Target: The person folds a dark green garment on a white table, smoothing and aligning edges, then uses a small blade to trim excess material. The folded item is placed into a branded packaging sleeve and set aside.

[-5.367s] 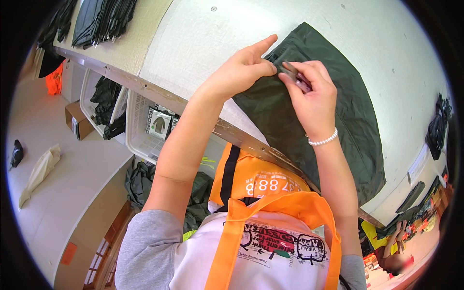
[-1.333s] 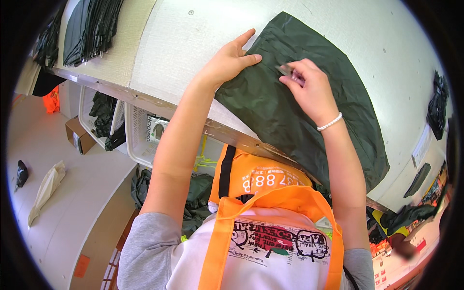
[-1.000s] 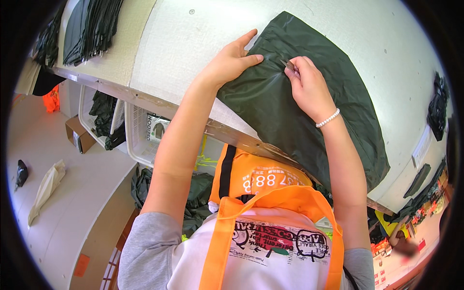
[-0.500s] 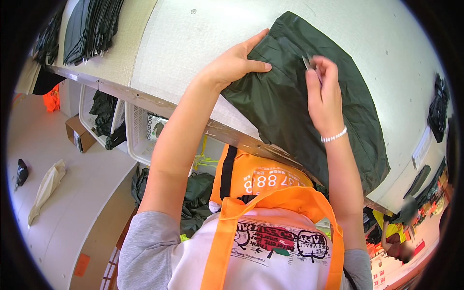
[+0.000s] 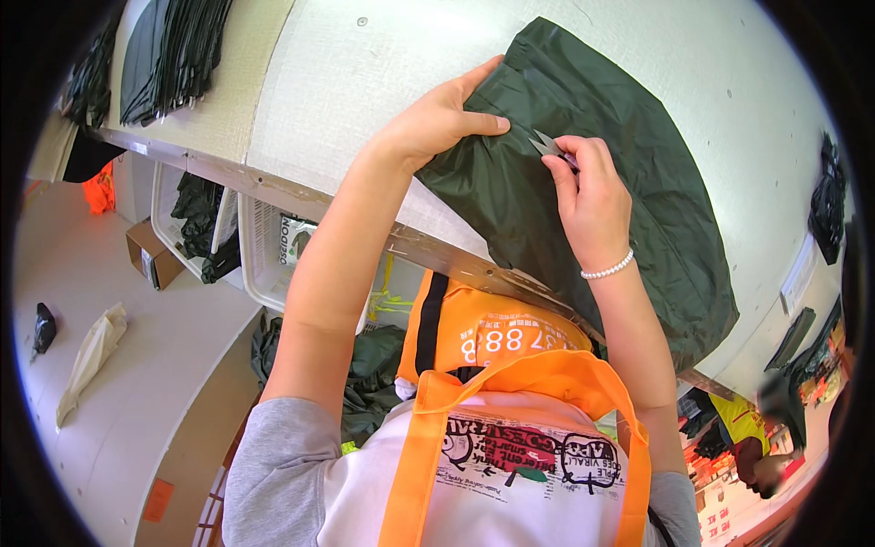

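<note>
A large piece of dark green thin fabric [image 5: 656, 210] lies across the white tabletop, its near part hanging over the front edge. My left hand [image 5: 433, 118] grips its left edge, thumb on top and the other fingers under the cloth. In my right hand [image 5: 597, 205] is a pair of thread snips [image 5: 547, 144], held between thumb and fingers. The two pointed blades stand apart, just over the cloth and a little to the right of my left thumb. Whether they touch the fabric I cannot tell.
The white table [image 5: 365, 82] has a metal front edge. Stacked dark green pieces [image 5: 178, 55] lie at the far left. White plastic baskets [image 5: 251, 246] with dark cloth stand below. A dark bundle [image 5: 828, 201] lies on the right. Another person [image 5: 743, 428] is at lower right.
My right hand has moved left with the snips, nearer to my left thumb. My left hand keeps its hold on the fabric edge.
</note>
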A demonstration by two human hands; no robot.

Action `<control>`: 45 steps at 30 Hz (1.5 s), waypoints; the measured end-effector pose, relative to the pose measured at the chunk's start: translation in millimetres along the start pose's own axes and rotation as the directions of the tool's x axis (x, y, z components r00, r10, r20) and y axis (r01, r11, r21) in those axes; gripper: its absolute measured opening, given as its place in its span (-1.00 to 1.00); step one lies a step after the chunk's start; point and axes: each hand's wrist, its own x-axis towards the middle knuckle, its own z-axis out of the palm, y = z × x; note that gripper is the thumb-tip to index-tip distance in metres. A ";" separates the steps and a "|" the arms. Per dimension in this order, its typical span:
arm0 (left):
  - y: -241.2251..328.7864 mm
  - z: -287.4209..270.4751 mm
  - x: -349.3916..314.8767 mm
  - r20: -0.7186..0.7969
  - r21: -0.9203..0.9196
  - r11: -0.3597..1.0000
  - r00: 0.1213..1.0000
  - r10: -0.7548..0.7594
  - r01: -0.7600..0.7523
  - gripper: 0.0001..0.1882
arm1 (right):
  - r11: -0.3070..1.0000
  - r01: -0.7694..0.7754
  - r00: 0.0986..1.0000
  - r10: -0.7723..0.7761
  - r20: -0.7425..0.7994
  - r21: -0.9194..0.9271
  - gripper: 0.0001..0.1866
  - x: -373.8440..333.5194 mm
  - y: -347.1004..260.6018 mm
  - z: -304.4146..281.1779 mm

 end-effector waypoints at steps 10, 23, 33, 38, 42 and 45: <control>-5.4 -2.7 -1.3 -0.019 0.000 1.000 1.000 0.008 -0.008 -0.23 | 0.997 -0.027 0.999 0.030 -0.035 0.071 -0.85 2.4 4.9 5.8; -11.6 -17.5 -1.6 0.049 0.228 0.966 0.992 0.116 -0.124 -0.19 | 0.908 -0.147 0.989 0.146 0.032 0.392 -0.83 32.2 -10.8 11.8; -0.5 -22.5 -19.4 -0.098 0.226 0.969 0.987 0.128 -0.103 -0.18 | 0.910 -0.083 0.996 0.083 0.018 0.407 -0.78 52.8 -22.1 20.0; 1.2 -21.8 -19.6 -0.079 0.179 0.973 0.983 0.164 -0.148 -0.22 | 0.933 -0.037 0.997 0.057 -0.047 0.357 -0.77 71.9 -10.9 27.5; -3.6 -20.8 -19.9 -0.172 0.178 0.973 0.969 0.181 -0.150 -0.26 | 0.948 -0.028 0.991 0.068 -0.114 0.316 -0.71 84.7 11.0 11.9; -15.2 -20.5 -20.1 -0.369 0.339 0.920 0.871 0.323 -0.198 -0.36 | 0.986 -0.136 0.976 0.150 -0.160 0.094 -0.63 95.4 60.4 -26.2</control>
